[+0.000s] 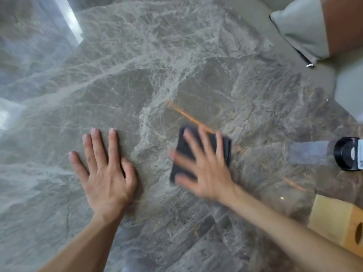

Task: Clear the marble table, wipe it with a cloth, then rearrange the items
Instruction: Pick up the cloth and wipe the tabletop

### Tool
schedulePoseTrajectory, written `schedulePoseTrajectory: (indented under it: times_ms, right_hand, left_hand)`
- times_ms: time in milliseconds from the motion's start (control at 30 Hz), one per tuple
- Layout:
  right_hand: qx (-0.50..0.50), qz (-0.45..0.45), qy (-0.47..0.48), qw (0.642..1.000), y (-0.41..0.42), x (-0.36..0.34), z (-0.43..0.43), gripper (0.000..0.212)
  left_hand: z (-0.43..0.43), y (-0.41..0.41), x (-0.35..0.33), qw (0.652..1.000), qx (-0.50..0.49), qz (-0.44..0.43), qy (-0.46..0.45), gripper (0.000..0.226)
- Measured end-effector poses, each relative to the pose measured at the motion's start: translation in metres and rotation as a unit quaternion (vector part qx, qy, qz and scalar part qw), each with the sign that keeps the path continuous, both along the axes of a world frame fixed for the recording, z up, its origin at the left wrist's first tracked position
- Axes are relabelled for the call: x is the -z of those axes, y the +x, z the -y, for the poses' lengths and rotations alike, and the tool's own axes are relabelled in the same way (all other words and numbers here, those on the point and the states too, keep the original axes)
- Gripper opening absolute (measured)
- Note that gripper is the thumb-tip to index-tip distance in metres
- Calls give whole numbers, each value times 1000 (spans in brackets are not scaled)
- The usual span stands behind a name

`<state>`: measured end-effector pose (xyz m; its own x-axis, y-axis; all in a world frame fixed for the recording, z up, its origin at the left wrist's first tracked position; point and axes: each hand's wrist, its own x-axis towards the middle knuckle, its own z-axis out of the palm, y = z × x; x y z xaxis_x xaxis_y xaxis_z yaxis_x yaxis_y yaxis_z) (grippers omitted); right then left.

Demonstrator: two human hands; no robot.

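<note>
We seem to be mid-wipe: the marble table (137,75) is bare around our fingers, the dark cloth (181,148) lies pressed under the straight, spread fingers of our right hand (202,169), our left hand (106,173) rests flat and holds nothing, and rearranging is left.

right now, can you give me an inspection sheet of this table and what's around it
surface: grey veined marble table, glossy with reflections
job's things: dark folded cloth flat on the marble
clutter: black object and wooden box at right edge, both cut off
grips: left hand flat on marble, open; right hand pressing the cloth, fingers spread, blurred
cables: nothing seen
surroundings: grey cushion against brown upholstery, top right
</note>
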<state>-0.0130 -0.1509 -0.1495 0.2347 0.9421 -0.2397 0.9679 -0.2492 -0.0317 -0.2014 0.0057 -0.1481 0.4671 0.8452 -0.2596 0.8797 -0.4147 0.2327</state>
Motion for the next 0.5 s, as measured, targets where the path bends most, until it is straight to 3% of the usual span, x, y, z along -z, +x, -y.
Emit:
schedulePoseTrajectory:
  times_ms: [67, 100, 167, 233, 267, 300, 333, 400, 467, 500]
  right_hand:
    - [-129, -31, -34, 991, 10, -11, 46, 67]
    - [-145, 2, -34, 989, 43, -8, 52, 67]
    - [10, 49, -14, 999, 123, 2, 29, 66]
    - [287, 33, 28, 957, 170, 2, -31, 64]
    - [349, 41, 39, 935, 163, 0, -56, 63]
    - [351, 55, 42, 934, 139, 0, -70, 63]
    - [283, 65, 39, 956, 104, 2, -70, 62]
    - [17, 7, 8, 1000, 28, 2, -26, 62]
    - [-197, -40, -41, 979, 6, -7, 42, 58]
    - [-251, -28, -59, 966, 32, -11, 59, 58]
  left_hand:
    - [1, 2, -1, 1000, 3, 0, 4, 70]
    - [1, 3, -1, 1000, 4, 0, 5, 71]
    - [0, 1, 0, 1000, 7, -1, 5, 72]
    - [-1, -1, 2, 1000, 7, 2, 3, 72]
    - [0, -1, 2, 1000, 6, 2, 1, 72]
    - [1, -2, 1, 1000, 6, 0, -1, 71]
    - [1, -2, 1, 1000, 3, 0, -3, 71]
    - [0, 0, -1, 1000, 0, 5, -6, 70]
    - [0, 0, -3, 1000, 0, 8, -13, 70]
    - [-1, 0, -2, 1000, -2, 10, -15, 70]
